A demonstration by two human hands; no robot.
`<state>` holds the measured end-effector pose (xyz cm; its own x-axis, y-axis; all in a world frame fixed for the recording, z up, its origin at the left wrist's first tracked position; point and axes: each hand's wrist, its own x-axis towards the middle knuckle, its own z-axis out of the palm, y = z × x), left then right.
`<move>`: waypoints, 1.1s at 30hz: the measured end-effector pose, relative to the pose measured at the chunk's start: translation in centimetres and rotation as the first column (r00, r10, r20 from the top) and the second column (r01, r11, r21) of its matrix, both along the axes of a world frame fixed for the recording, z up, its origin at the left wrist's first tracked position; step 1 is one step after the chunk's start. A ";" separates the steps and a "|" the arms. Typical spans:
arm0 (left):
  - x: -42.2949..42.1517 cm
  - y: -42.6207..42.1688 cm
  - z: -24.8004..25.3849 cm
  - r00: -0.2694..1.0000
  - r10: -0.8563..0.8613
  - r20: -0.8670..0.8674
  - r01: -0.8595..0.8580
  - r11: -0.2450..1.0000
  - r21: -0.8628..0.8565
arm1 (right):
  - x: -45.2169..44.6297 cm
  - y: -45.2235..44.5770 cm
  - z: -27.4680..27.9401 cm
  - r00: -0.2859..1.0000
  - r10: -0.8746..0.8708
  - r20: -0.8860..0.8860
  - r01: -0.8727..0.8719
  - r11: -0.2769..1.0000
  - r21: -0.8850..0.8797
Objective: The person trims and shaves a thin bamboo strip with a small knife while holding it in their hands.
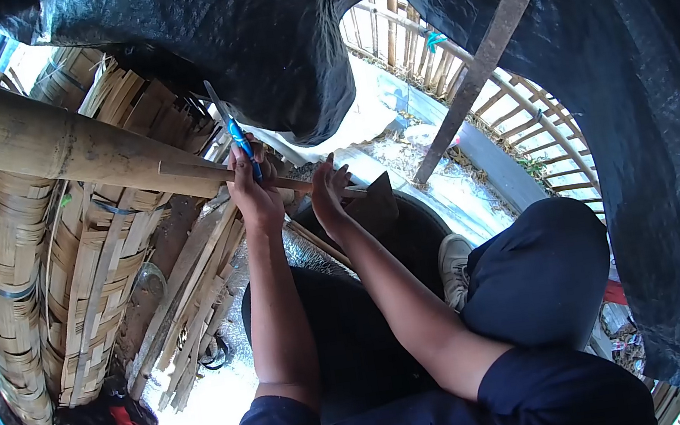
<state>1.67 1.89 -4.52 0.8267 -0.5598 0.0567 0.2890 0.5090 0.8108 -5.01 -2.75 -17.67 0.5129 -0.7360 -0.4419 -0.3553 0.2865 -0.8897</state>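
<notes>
Carefully, with my left hand [255, 191] closed round the blue-handled knife [239, 136] and my right hand [327, 195] open beside the bamboo strip [293, 185] stretching between them, I'd best angle the edge away from me and steady the strip.

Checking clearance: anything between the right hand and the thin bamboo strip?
Nothing visible. The right hand is right at the thin bamboo strip, which shows on both sides of it; firm contact can't be confirmed. The left hand, holding the blue-handled knife, is farther along the strip, not between.
</notes>
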 end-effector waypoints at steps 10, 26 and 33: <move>-0.5 -0.5 0.1 1.000 0.015 -0.027 -0.014 0.999 0.043 | -1.5 -2.3 8.6 0.366 0.091 0.926 -0.728 0.648 0.224; -0.8 -0.6 0.5 0.999 -0.017 0.042 0.014 0.998 0.066 | -4.3 -6.6 13.7 0.204 -0.106 0.973 -0.594 0.777 0.209; -1.9 -1.4 1.0 0.999 0.006 0.049 -0.013 0.988 0.155 | -1.9 -4.1 16.5 0.714 0.024 0.700 0.079 0.990 -0.115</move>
